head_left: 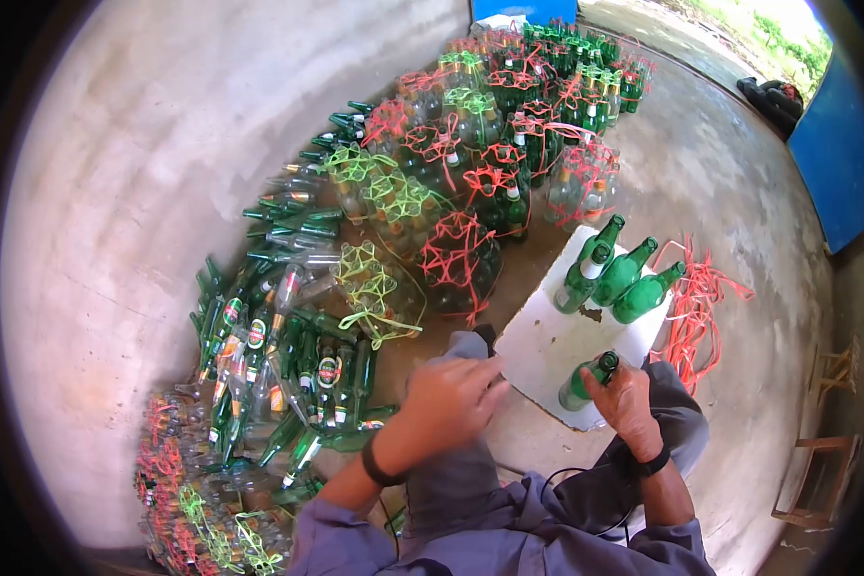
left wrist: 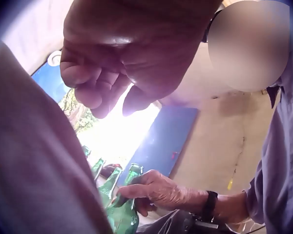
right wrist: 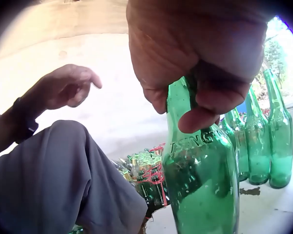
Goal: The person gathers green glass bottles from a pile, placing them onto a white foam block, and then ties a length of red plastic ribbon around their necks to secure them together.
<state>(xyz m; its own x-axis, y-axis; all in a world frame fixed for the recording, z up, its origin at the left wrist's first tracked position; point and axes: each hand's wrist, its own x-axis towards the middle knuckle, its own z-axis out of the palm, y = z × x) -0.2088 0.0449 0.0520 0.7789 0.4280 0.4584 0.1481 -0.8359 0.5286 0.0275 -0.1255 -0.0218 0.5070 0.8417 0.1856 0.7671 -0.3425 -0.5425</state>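
Observation:
My right hand [head_left: 628,408] grips a green bottle [head_left: 576,389] by its neck; the bottle is upright at the near corner of a white board [head_left: 538,350]. Close up in the right wrist view, the fingers curl round the neck of this bottle [right wrist: 202,185], above raised lettering. My left hand [head_left: 451,405] is over the left knee, blurred, holding nothing, its fingers loosely bent in the left wrist view. Several more green bottles [head_left: 624,274] stand together on the far part of the board.
Red plastic strips [head_left: 696,317] lie right of the board. Bundles of bottles tied in red and green strips [head_left: 461,264] stand ahead and left. Loose bottles [head_left: 298,346] are piled by the wall at left. A wooden stool [head_left: 821,480] is at far right.

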